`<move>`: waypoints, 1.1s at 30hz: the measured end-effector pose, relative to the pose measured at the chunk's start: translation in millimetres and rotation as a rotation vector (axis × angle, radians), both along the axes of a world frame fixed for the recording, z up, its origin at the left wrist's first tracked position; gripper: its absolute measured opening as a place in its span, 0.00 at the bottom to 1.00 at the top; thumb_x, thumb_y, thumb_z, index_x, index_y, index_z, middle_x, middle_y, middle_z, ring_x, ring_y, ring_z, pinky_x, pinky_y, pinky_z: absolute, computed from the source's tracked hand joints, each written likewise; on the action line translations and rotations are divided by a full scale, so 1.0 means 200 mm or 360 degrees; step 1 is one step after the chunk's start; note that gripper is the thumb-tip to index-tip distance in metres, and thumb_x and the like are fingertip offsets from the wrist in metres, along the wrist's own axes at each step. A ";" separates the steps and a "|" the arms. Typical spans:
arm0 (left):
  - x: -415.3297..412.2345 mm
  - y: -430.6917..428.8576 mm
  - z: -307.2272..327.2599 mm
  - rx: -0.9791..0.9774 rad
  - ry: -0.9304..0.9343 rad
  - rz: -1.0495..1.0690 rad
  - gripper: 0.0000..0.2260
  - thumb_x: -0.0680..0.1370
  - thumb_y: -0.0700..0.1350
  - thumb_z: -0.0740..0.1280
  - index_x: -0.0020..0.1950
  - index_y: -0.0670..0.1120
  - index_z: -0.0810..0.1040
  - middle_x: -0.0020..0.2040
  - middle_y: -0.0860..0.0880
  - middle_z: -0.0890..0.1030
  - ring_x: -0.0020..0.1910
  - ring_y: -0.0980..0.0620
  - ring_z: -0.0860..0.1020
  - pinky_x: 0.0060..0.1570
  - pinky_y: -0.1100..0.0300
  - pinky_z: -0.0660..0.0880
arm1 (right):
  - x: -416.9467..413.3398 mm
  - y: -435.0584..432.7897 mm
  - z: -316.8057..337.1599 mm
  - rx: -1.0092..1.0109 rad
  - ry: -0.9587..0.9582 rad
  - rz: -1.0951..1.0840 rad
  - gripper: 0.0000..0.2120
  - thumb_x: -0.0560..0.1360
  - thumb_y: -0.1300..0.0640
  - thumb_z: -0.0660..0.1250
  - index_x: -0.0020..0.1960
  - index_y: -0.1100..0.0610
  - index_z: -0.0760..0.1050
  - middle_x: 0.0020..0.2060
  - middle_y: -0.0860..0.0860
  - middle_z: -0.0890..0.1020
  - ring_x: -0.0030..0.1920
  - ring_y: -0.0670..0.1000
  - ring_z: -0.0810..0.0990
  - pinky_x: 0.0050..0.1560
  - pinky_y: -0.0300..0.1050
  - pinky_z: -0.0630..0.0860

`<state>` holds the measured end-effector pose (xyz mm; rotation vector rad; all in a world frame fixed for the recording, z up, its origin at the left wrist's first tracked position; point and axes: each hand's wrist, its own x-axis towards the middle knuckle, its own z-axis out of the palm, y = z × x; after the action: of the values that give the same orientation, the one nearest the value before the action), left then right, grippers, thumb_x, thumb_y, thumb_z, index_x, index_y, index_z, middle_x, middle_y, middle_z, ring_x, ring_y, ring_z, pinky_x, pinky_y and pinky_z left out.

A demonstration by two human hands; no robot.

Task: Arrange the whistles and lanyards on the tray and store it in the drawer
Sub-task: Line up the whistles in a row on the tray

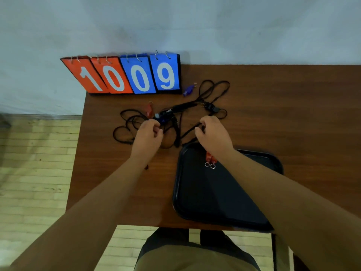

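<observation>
A tangle of black lanyards lies on the brown table behind a black tray. My left hand pinches a blue whistle in the tangle. A black lanyard cord is pinched by my right hand just beyond the tray's far edge. Two red whistles with key rings lie on the tray, partly under my right wrist. On the table there are also a red whistle, a purple whistle and a black whistle.
A flip scoreboard reading 1009 stands at the table's back left corner, overhanging the edge. A pale wall is behind it. Wood flooring shows on the left. A dark chair frame is beneath the table's near edge.
</observation>
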<state>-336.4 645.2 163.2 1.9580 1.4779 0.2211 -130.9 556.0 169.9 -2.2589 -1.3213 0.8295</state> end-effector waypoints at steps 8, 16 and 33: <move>-0.11 0.20 -0.19 0.0080 0.0350 -0.0201 0.18 0.78 0.50 0.70 0.65 0.44 0.74 0.59 0.43 0.74 0.58 0.43 0.74 0.53 0.49 0.77 | -0.17 0.35 -0.13 -0.0011 -0.0076 0.0206 0.17 0.79 0.55 0.64 0.65 0.62 0.71 0.60 0.58 0.74 0.56 0.58 0.77 0.51 0.46 0.73; -0.15 0.20 -0.25 0.0089 0.0220 -0.0326 0.17 0.80 0.44 0.67 0.68 0.43 0.72 0.61 0.44 0.75 0.60 0.44 0.75 0.55 0.54 0.75 | -0.23 0.47 -0.28 -0.0159 -0.0095 0.0132 0.20 0.80 0.51 0.67 0.67 0.62 0.71 0.63 0.60 0.71 0.57 0.61 0.78 0.53 0.51 0.76; -0.22 0.10 -0.08 -0.0437 -0.0592 0.0403 0.14 0.81 0.45 0.67 0.67 0.48 0.72 0.56 0.54 0.78 0.54 0.58 0.79 0.51 0.69 0.74 | -0.14 0.28 -0.02 -0.0060 0.0129 -0.0047 0.08 0.77 0.53 0.68 0.50 0.57 0.74 0.36 0.52 0.80 0.36 0.51 0.79 0.37 0.51 0.77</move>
<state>-380.8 666.1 147.5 1.4220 1.4175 0.4426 -159.1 611.4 165.0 -2.2429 -1.2432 0.9327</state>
